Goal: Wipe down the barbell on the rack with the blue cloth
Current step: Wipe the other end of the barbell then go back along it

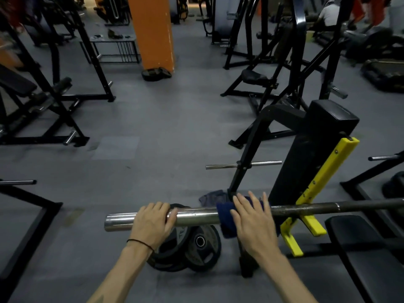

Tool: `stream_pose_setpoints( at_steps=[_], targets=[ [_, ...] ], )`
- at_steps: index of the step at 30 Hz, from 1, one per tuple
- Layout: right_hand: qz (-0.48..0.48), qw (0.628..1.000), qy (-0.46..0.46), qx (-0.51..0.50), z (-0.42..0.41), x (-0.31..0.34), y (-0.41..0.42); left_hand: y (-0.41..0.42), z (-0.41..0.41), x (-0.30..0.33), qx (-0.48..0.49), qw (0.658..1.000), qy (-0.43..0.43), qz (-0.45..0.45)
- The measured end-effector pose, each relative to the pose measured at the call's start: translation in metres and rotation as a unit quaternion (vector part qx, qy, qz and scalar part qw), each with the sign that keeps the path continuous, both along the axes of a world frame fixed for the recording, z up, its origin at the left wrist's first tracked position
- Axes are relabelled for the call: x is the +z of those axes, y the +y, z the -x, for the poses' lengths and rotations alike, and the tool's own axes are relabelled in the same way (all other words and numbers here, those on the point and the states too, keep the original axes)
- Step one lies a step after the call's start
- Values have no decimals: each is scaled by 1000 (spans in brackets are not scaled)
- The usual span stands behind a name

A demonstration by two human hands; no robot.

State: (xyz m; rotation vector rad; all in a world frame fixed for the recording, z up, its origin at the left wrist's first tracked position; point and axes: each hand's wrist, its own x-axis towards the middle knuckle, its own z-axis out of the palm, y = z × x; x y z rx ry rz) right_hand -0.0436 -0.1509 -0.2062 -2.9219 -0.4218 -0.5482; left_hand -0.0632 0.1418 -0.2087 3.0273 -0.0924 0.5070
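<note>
Barbell (pixel 196 212) lies across yellow rack hook (pixel 306 224) at 5 o'clock, chrome sleeve end pointing to 9. Left hand (pixel 153 221) curls over the sleeve w/ fingers wrapped on top, gripping it. Right hand (pixel 251 219) lies flat, fingers straight and spread, pressing blue cloth (pixel 225 217) draped round the bar just inside the sleeve. Weight plates (pixel 196 248) on floor below, approx 6 o'clock.

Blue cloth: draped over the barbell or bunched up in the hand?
Draped: the blue cloth hangs over the barbell, with the right hand pressing it, fingers straight.
</note>
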Motion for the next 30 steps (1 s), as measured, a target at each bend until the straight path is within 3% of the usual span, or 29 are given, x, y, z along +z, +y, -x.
stream_pose_setpoints(
  at_steps=[2,4,7,10,12,13,15,18,22,25,28,30],
  targets=[
    [-62,997,-7,-37,14,-4,38,-15,-7,2,-7,1000,5,7],
    [-100,995,12,21,33,-13,87,-25,-13,3,7,1000,-2,11],
    [-54,993,6,101,27,-12,82,-25,-15,3,12,1000,2,7],
    [-4,1000,-9,-17,10,-3,23,-24,-14,7,11,1000,6,12],
    [-41,995,12,-95,20,-2,24,-26,-14,6,19,1000,5,14],
    [-93,989,22,-109,27,-5,45,-26,-16,5,22,999,15,18],
    [-160,985,51,-38,40,-14,100,-25,-19,6,29,999,35,16],
    [-102,989,28,100,40,-19,119,-23,-24,10,28,997,72,4],
    [23,999,-22,-42,11,-3,28,-20,-30,20,14,987,160,-1],
    [6,997,-6,-79,20,-2,28,-21,-33,11,-3,984,159,-81],
    [-118,993,16,11,44,-21,105,-22,-33,20,-13,977,185,-104],
    [-120,988,40,87,50,-27,120,-23,-30,25,-64,970,187,-143]
  ],
)
